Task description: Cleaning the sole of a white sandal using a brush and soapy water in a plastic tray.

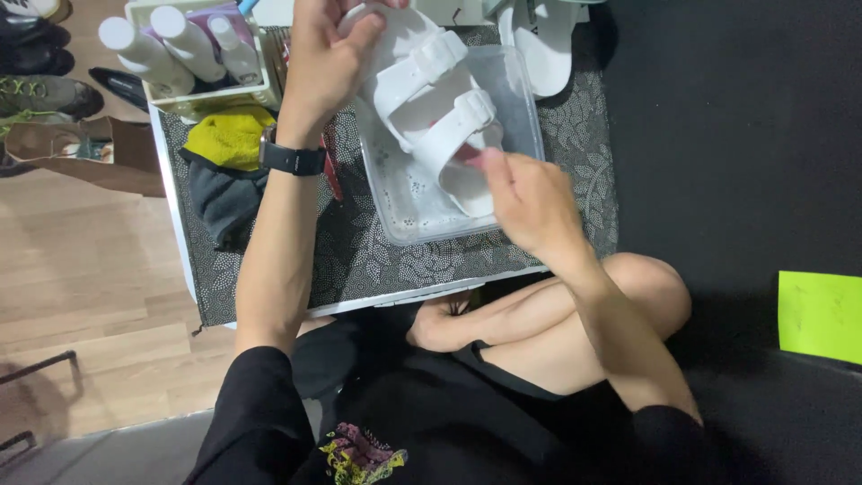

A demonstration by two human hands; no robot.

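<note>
tub (516, 81) on tabletop (359, 260) | sandal (431, 90) over tub, between left hand (328, 63) and right hand (530, 202) | basket of bottles (193, 54) left of tub | cloths (229, 162) in front of basket | second sandal (543, 45) behind tub
</note>
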